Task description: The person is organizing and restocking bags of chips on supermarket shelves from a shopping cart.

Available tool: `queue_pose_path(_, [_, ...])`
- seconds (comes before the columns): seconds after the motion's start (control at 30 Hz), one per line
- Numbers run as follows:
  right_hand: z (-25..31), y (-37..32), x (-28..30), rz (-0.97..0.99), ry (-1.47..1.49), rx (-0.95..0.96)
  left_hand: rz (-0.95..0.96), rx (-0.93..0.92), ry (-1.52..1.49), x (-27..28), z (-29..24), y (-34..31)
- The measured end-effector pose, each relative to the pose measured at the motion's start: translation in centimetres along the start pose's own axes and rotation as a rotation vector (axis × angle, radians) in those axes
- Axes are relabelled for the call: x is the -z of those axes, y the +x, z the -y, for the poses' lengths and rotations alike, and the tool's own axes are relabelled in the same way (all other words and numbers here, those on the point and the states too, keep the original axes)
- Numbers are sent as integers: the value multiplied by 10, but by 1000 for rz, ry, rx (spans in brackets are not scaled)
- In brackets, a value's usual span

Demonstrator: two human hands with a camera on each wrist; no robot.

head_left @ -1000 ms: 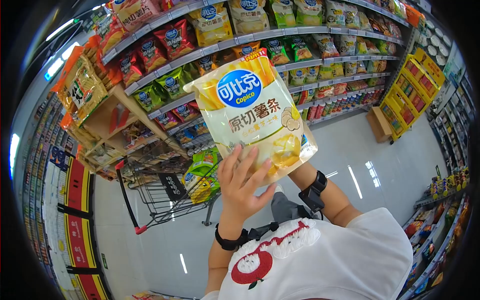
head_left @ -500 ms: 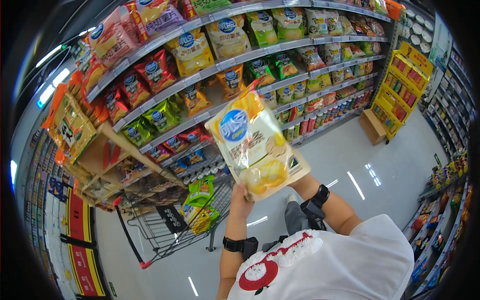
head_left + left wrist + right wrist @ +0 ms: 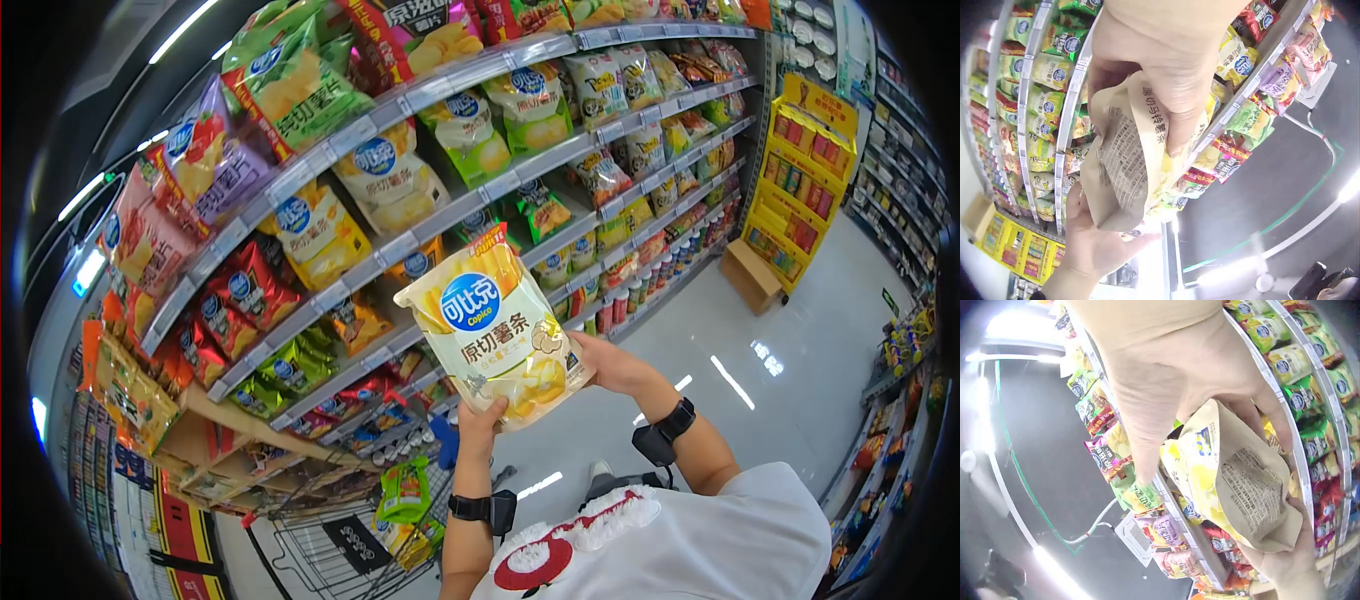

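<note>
In the head view, the Copico bag (image 3: pixel 505 350) was held up, slightly tilted, before the snack shelves (image 3: pixel 430 88), its printed face towards the wearer. The left hand (image 3: pixel 480 420) gripped its lower left corner, thumb across the front, while the right hand (image 3: pixel 615 367) touched the lower right edge. Below, a shopping cart (image 3: pixel 355 545) held a green packet (image 3: pixel 403 490); farther right stood a yellow display rack (image 3: pixel 815 100) with a cardboard box (image 3: pixel 752 277) just beside it.

In the left wrist view, the left hand's thumb and fingers pinched the bag near its brown, printed base; opposite, the right hand lay relaxed and unclenched along the far edge.

In the right wrist view, the right hand's thumb stood away from the bag's front, its fingers reaching behind; the bag partly covered the left hand
</note>
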State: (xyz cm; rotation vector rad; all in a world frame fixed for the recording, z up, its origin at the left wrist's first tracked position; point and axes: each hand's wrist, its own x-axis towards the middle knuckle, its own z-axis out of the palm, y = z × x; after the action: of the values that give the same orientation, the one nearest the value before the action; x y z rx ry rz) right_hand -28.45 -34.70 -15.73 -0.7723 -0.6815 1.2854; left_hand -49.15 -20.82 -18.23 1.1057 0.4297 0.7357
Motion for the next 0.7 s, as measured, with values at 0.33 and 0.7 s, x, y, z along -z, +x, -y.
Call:
queue_pose_path(0.33, [71,124,33,48,-1003,313,86,-125,583,12,-50,139])
queue_pose_path(0.7, [133,303,-5,180,-1011,604,-11,-403,744,42,-174,255])
